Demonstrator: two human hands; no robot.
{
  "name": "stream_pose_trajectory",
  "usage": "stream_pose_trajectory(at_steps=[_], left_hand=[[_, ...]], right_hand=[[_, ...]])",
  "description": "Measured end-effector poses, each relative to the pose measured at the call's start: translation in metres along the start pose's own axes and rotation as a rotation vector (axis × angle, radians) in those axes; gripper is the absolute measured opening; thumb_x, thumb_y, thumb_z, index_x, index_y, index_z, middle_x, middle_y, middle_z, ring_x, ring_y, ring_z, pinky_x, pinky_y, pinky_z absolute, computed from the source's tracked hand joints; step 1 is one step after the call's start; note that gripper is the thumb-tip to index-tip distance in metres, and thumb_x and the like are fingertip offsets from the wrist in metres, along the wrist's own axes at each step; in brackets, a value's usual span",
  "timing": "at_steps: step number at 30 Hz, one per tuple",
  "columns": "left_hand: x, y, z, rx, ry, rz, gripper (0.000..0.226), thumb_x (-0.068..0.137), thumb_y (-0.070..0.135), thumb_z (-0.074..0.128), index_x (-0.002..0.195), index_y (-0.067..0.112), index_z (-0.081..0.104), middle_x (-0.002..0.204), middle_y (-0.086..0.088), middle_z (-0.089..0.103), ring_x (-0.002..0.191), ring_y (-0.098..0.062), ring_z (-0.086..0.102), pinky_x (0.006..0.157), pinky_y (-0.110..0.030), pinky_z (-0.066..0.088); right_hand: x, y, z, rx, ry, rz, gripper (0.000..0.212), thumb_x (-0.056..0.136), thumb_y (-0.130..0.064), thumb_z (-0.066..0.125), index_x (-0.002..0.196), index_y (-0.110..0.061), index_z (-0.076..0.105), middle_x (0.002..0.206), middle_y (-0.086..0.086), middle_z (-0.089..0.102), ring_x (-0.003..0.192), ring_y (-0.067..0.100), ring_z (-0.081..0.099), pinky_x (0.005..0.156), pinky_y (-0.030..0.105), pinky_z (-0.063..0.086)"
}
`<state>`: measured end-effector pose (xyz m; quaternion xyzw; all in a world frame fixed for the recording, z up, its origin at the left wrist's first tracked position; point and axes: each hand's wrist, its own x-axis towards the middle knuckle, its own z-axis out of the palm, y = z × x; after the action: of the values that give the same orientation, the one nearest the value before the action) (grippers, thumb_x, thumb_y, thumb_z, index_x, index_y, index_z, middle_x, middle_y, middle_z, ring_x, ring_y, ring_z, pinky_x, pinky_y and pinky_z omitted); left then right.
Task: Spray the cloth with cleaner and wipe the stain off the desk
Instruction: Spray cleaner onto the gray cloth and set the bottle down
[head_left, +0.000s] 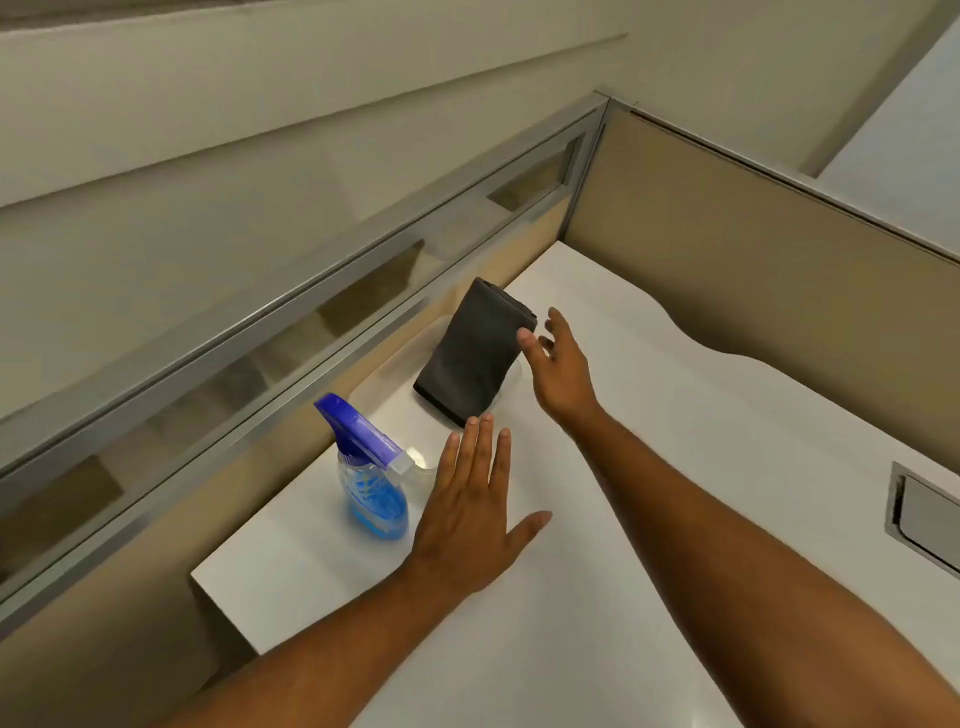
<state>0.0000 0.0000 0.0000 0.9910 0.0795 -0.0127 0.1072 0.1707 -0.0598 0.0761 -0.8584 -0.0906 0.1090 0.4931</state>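
A folded dark grey cloth (475, 347) lies on the white desk (675, 467) near the partition corner. A clear spray bottle (371, 480) with blue liquid and a blue trigger head stands to its left, nearer to me. My right hand (563, 369) hovers just right of the cloth, fingers spread, its fingertips close to the cloth's right edge. Between the bottle and the cloth, my left hand (475, 512) is flat and open, holding nothing. No stain is visible on the desk.
Beige cubicle partitions (753, 270) with a grey metal and glass rail (311, 296) close off the desk at the back and left. A metal cable grommet (922, 512) is set into the desk at the right. The desk's left edge ends near the bottle.
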Motion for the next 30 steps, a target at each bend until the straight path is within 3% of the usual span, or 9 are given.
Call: stream_pose_trajectory(at_steps=[7, 11, 15, 19, 21, 24, 25, 28, 30], left_hand=[[0.002, -0.001, 0.005, 0.013, -0.008, 0.006, 0.109, 0.091, 0.091, 0.011, 0.165, 0.014, 0.036, 0.173, -0.015, 0.033, 0.157, -0.039, 0.037, 0.125, -0.053, 0.013], [0.001, 0.001, 0.003, 0.026, -0.034, 0.002, 0.110, 0.091, 0.091, 0.009, 0.164, 0.014, 0.037, 0.172, -0.016, 0.034, 0.156, -0.040, 0.037, 0.126, -0.054, 0.013], [-0.001, -0.001, 0.005, 0.024, -0.010, -0.011, 0.110, 0.092, 0.091, 0.010, 0.165, 0.013, 0.033, 0.173, -0.017, 0.031, 0.157, -0.041, 0.035, 0.127, -0.055, 0.017], [-0.003, -0.004, -0.003, -0.061, 0.025, -0.034, 0.109, 0.091, 0.092, 0.009, 0.170, 0.017, 0.015, 0.179, -0.014, 0.011, 0.164, -0.038, 0.016, 0.128, -0.050, 0.001], [-0.008, -0.001, -0.013, -0.129, 0.074, -0.022, 0.109, 0.089, 0.092, 0.005, 0.171, 0.020, 0.006, 0.180, -0.008, -0.001, 0.166, -0.032, 0.005, 0.127, -0.040, -0.009], [-0.015, 0.012, -0.034, -0.538, 0.065, -0.042, 0.117, 0.073, 0.104, 0.013, 0.166, 0.037, -0.012, 0.180, 0.007, -0.012, 0.167, -0.019, 0.000, 0.121, -0.015, -0.009], [-0.016, 0.018, -0.041, -0.730, 0.021, -0.081, 0.124, 0.065, 0.109, 0.022, 0.164, 0.042, -0.013, 0.180, 0.010, -0.009, 0.167, -0.017, 0.005, 0.122, -0.013, -0.003], [-0.022, 0.034, -0.071, -1.293, -0.053, -0.181, 0.147, 0.044, 0.108, 0.059, 0.165, 0.044, 0.004, 0.179, 0.010, 0.012, 0.161, -0.016, 0.026, 0.123, -0.032, 0.033], [-0.027, 0.041, -0.086, -1.485, -0.104, -0.121, 0.138, 0.047, 0.097, 0.074, 0.163, 0.043, 0.022, 0.174, 0.014, 0.029, 0.155, -0.012, 0.038, 0.113, -0.026, 0.047]], right_hand=[[0.031, -0.002, 0.013, 0.261, -0.009, 0.154, 0.044, 0.103, -0.028, 0.061, 0.145, -0.013, 0.053, 0.144, 0.008, 0.060, 0.127, 0.029, 0.061, 0.108, 0.049, 0.053], [0.027, -0.005, 0.009, 0.349, 0.011, 0.103, 0.030, 0.103, -0.019, 0.062, 0.131, -0.010, 0.061, 0.127, 0.008, 0.067, 0.113, 0.026, 0.068, 0.092, 0.033, 0.061], [0.013, -0.031, -0.013, 0.382, 0.006, 0.021, 0.027, 0.102, -0.018, 0.063, 0.127, -0.009, 0.062, 0.122, 0.008, 0.071, 0.109, 0.023, 0.071, 0.095, 0.039, 0.062], [-0.012, -0.067, -0.059, 0.431, 0.005, -0.075, 0.025, 0.103, -0.016, 0.061, 0.126, -0.007, 0.062, 0.120, 0.010, 0.073, 0.109, 0.022, 0.072, 0.094, 0.039, 0.062], [-0.029, -0.083, -0.089, 0.483, -0.009, -0.114, 0.026, 0.104, -0.017, 0.060, 0.127, -0.006, 0.061, 0.116, 0.007, 0.074, 0.110, 0.021, 0.073, 0.093, 0.037, 0.062], [-0.053, -0.099, -0.132, 0.557, -0.104, -0.137, 0.031, 0.103, -0.020, 0.061, 0.130, -0.005, 0.060, 0.111, 0.004, 0.074, 0.109, 0.022, 0.073, 0.090, 0.035, 0.061], [-0.062, -0.102, -0.145, 0.560, -0.137, -0.128, 0.033, 0.103, -0.021, 0.061, 0.131, -0.004, 0.060, 0.112, 0.004, 0.073, 0.107, 0.022, 0.073, 0.090, 0.034, 0.061], [-0.086, -0.102, -0.179, 0.546, -0.215, -0.092, 0.030, 0.104, -0.021, 0.058, 0.128, -0.004, 0.063, 0.107, 0.004, 0.072, 0.095, 0.018, 0.073, 0.087, 0.031, 0.062], [-0.100, -0.095, -0.194, 0.565, -0.258, -0.053, 0.019, 0.106, -0.020, 0.055, 0.112, -0.007, 0.067, 0.093, -0.001, 0.072, 0.081, 0.010, 0.070, 0.076, 0.025, 0.061]])
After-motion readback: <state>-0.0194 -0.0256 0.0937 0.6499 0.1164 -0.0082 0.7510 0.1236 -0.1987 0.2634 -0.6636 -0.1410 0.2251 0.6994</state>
